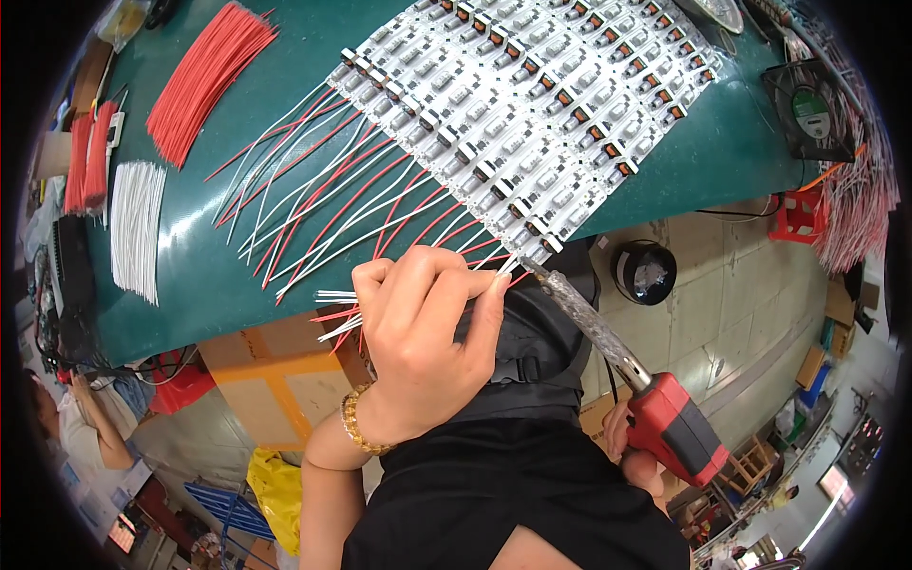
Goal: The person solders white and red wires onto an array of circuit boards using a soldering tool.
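Note:
A panel of white circuit boards (513, 142) lies on the green table, with red and white wires (332, 195) trailing leftward from several boards. My left hand (418, 332) is closed in a pinch at the panel's near corner, gripping a white wire (509, 263) by its end; more red and white wire ends stick out behind the palm. My right hand (627, 446) wraps round the red and black handle of a soldering gun (676, 429). Its long barrel slants up to the left, and the tip meets the near corner board close to my left fingertips. Much of the right hand is hidden behind the handle.
A bundle of red wires (204, 81) and one of white wires (136, 233) lie on the table (204, 275) at left. A small fan (807, 112) stands at far right. Below the edge are a black bucket (644, 273) and a cardboard box (266, 380). Another person sits at lower left.

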`<state>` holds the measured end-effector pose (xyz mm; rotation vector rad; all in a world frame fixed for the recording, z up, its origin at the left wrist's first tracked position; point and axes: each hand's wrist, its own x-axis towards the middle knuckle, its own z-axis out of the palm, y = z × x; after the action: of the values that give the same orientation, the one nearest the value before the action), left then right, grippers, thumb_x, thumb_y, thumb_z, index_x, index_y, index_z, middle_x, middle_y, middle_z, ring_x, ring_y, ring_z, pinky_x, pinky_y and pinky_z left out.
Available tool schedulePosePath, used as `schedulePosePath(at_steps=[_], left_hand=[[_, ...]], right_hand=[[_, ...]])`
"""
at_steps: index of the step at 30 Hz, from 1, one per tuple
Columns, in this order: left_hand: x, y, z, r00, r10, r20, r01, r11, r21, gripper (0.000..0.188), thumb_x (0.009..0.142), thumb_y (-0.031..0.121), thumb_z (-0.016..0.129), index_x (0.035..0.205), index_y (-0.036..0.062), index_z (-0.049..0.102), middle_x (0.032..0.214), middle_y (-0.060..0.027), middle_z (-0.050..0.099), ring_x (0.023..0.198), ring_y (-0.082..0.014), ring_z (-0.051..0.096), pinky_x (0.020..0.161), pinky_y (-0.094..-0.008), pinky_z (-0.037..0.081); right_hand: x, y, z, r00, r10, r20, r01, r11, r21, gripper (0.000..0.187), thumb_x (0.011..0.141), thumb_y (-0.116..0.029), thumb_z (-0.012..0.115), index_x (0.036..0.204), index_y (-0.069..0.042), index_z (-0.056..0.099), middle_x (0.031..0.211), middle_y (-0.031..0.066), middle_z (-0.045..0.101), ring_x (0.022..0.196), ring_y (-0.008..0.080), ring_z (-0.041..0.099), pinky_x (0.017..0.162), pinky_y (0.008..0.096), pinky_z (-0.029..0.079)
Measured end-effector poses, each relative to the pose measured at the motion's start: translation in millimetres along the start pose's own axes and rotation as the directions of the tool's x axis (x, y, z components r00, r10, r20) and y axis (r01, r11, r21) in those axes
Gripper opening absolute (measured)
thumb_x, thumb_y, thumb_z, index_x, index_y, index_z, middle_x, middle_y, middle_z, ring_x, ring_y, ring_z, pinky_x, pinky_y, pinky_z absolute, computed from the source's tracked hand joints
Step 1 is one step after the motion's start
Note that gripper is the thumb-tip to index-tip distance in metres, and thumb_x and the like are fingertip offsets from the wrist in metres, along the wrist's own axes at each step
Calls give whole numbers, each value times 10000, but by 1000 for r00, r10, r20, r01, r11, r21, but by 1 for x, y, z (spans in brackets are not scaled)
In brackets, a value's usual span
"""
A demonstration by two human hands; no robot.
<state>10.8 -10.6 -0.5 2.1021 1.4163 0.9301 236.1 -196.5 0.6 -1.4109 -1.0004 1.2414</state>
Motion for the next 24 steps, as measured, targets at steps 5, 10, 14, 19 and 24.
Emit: schedulePosePath(at_steps=[5, 10, 14, 19, 24], left_hand=[[-2, -5, 5, 995, 70, -70, -69, 998, 9, 150, 733, 34, 779, 785, 83, 647, 762, -12, 541, 670, -184, 516, 717, -345, 300], [-1, -5, 5, 995, 73, -64, -73, 997, 12, 158, 728, 37, 784, 788, 83, 645, 763, -13, 544, 673, -186, 520, 720, -345, 301], [-1, -5, 6, 995, 74, -70, -72, 997, 26, 163, 723, 36, 788, 785, 81, 644, 758, -14, 547, 678, -187, 524, 719, -346, 305], [0, 0, 2, 996, 58, -62, -56, 998, 36, 154, 721, 27, 788, 803, 75, 666, 765, -18, 566, 682, -183, 532, 722, -343, 320], [1, -4, -14, 984, 75, -159, -77, 997, -9, 206, 705, -52, 776, 878, 45, 719, 852, -48, 650, 725, -198, 581, 727, -325, 417]], right_hand=[[-3, 2, -7, 998, -26, 65, 35, 988, -150, 569, 842, -609, 684, 684, -71, 588, 611, -11, 585, 531, 114, 581, 495, 240, 440], [6, 2, -2, 992, -87, 90, 89, 996, -28, 551, 820, -589, 720, 704, -61, 612, 618, 2, 593, 538, 117, 590, 497, 235, 447], [-3, 4, 3, 994, -79, -72, 80, 996, 24, 582, 776, -629, 732, 727, -57, 634, 658, 24, 613, 578, 141, 609, 531, 256, 465], [29, -20, 18, 999, 5, -38, -1, 993, 118, 730, 786, -708, 635, 1029, -29, 521, 603, -4, 526, 538, 139, 534, 536, 279, 438], [40, -12, 11, 974, -180, -141, 195, 975, 102, 901, 843, -720, 562, 1330, 20, 400, 522, -39, 439, 438, 108, 450, 476, 253, 405]])
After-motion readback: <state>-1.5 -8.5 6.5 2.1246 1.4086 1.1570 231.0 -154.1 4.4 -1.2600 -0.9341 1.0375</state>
